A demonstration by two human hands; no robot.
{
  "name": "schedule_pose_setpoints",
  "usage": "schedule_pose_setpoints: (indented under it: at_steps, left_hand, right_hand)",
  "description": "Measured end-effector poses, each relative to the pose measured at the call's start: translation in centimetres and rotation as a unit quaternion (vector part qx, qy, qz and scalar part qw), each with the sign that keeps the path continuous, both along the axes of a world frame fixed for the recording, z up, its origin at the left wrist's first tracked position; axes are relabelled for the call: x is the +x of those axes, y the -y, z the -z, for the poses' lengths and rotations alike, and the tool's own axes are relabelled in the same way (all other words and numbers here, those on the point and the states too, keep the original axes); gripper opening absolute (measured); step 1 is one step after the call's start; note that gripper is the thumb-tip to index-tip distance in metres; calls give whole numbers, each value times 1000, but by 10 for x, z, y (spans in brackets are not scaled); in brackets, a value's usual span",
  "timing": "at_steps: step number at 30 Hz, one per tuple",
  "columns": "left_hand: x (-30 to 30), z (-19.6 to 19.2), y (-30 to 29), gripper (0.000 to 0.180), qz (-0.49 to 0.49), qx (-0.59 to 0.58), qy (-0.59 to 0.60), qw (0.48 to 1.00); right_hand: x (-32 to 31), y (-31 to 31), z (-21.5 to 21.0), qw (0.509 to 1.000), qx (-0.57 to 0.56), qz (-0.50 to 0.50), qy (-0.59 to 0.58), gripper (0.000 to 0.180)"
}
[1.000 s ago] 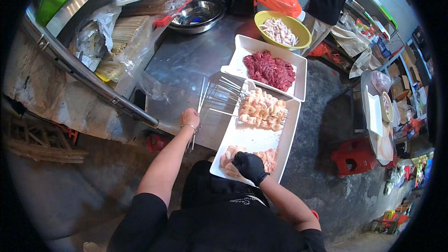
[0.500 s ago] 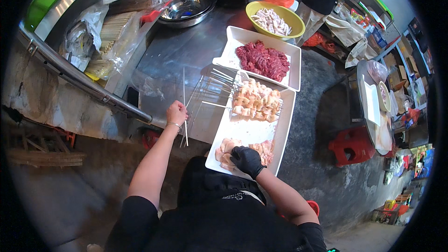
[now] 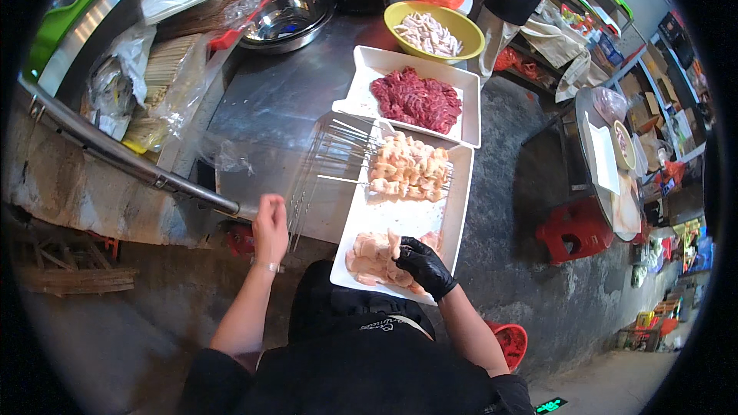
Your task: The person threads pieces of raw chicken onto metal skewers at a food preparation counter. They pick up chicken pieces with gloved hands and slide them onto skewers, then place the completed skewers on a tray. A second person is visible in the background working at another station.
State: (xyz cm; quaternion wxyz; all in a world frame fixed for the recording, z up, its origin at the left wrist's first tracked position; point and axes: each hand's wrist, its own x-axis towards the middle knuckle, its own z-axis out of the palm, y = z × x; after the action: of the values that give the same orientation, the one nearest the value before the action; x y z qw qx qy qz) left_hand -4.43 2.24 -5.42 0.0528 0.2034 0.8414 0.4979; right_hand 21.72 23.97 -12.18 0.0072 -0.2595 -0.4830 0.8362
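Trays: two white rectangular ones are counted on the steel counter (image 3: 277, 107), set end to end along its right edge. The far tray (image 3: 361, 84) is filled with red minced meat (image 3: 417, 98). The near tray (image 3: 400, 219) overhangs the counter's near edge; one stack of loaded skewers (image 3: 407, 169) is laid across its far half, sticks pointing left over the rim, and one heap of raw pale meat pieces (image 3: 373, 257) is seen at its near end. The black-gloved right hand (image 3: 421, 263) is pressed on that heap, fingers curled together on a piece. The bare left hand (image 3: 270, 228) is held at the counter's near edge, fingers closed; a thin bare skewer (image 3: 296, 215) is seen just beside it, long axis running away from the person, though the grip cannot be made out. One yellow bowl (image 3: 434, 27) and one steel bowl (image 3: 284, 21) stand at the far edge. Bare steel is left open between hand and bowls.
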Motion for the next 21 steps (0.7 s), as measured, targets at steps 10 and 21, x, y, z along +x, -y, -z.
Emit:
schedule_pose_setpoints:
  at_steps: [10, 21]
  left_hand:
    - [59, -49, 15, 15, 207, -185, 80, 957]
    - [58, -47, 8, 17, 215, -179, 57, 958]
  right_hand:
    - [4, 0, -14, 852, 512, 56, 95, 16]
    - [-77, 10, 5, 723, 672, -49, 154, 22]
